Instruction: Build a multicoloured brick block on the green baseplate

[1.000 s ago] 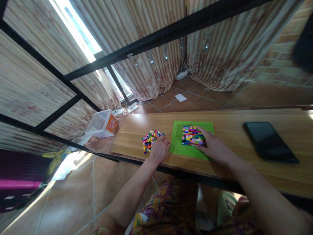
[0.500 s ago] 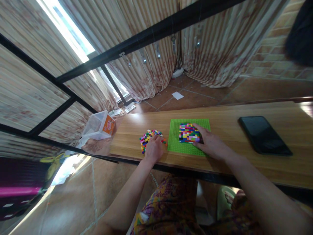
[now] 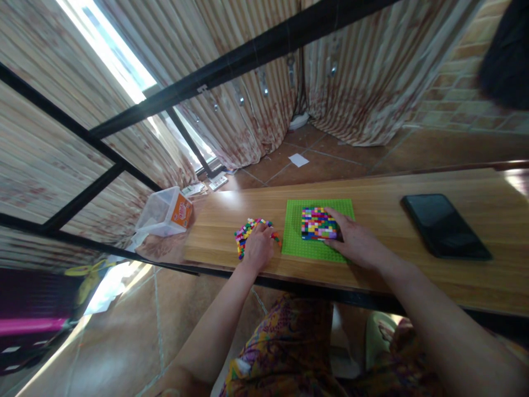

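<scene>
My left hand rests on the pile of small loose toy bricks, fingers stretched forward over it and covering part of it. The bricks are many-coloured, and a few lie at the pile's right side. On the green baseplate sits a multicoloured block of joined toy bricks. My right hand grips the right end of this block, fingers at its far corner and thumb at the near one. The palm side of that hand is hidden.
On the right of the wooden table lies a black phone-like device. A clear plastic tub with an orange label stands beyond the left end. A black metal bar crosses in front of the curtains.
My left hand has shifted slightly over the loose bricks, its fingers now reaching a little farther forward. My right hand keeps its place at the block. The whole view has moved slightly.
</scene>
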A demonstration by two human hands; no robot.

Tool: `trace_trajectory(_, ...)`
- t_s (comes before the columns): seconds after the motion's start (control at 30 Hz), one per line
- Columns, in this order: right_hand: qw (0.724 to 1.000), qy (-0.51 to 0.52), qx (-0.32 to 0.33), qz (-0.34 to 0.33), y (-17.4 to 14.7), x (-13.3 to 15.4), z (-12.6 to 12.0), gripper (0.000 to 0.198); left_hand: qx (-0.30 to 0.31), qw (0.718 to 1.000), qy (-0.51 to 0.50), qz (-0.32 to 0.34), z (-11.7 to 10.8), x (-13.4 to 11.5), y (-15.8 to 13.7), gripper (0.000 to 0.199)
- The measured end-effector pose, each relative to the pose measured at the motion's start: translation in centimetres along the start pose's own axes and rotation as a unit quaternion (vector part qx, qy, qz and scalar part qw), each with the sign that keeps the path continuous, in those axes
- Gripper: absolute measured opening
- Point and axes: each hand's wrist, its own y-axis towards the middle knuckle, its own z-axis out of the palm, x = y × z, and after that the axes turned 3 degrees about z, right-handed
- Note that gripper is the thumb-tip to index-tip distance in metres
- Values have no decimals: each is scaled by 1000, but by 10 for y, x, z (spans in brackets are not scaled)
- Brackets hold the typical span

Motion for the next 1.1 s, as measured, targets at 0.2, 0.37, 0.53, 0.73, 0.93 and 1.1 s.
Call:
trace_trajectory(0.2,1000,7,6,1,0,1,-1,78,-21,1000,5,-1,0,5,-3,28)
trace_trajectory(0.37,1000,-3,14,12,0,2,-2,78,-22,999,37,-22,0,3,-4,13)
trace_trajectory(0.53,1000,4,9,8,1,1,-1,79,7,998,62,-13,-3,-1,1,9)
trace_trajectory(0.73,1000,3,7,7,0,1,0,79,31,995,96,-5,-7,-5,2,16)
trace_trajectory(0.93,1000,-7,12,7,1,3,-2,79,51,994,95,20,-4,-8,1,24)
trace_trajectory(1.1,1000,-2,16,8,2,2,-3,80,28,999,31,15,-2,-8,0,22)
